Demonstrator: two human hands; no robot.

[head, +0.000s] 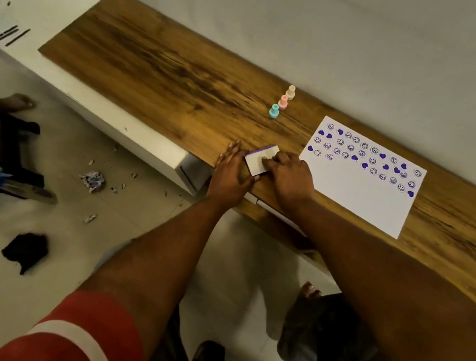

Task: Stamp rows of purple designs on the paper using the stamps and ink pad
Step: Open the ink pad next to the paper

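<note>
The left hand (pixel 231 173) lies with straight fingers flat against the left side of the ink pad (pixel 258 161), thumb at its near corner. The right hand (pixel 290 175) has bent fingers pressed on the pad's white lid.

The pad sits at the centre of the frame, on the near edge of the wooden table (pixel 161 63). Its long axis seems to rise slightly towards the upper right, with the purple edge facing the top of the frame, though the right hand hides one end.

No stamp is held, so this looks like opening or closing the pad. The next move calls for steadying the base and parting the lid cleanly.

To the right lies the paper (pixel 357 204), its far half stamped with purple hearts and smileys. Above the pad stand the teal stamp (pixel 274 111), pink stamp (pixel 283 102) and cream stamp (pixel 291 92).
</note>
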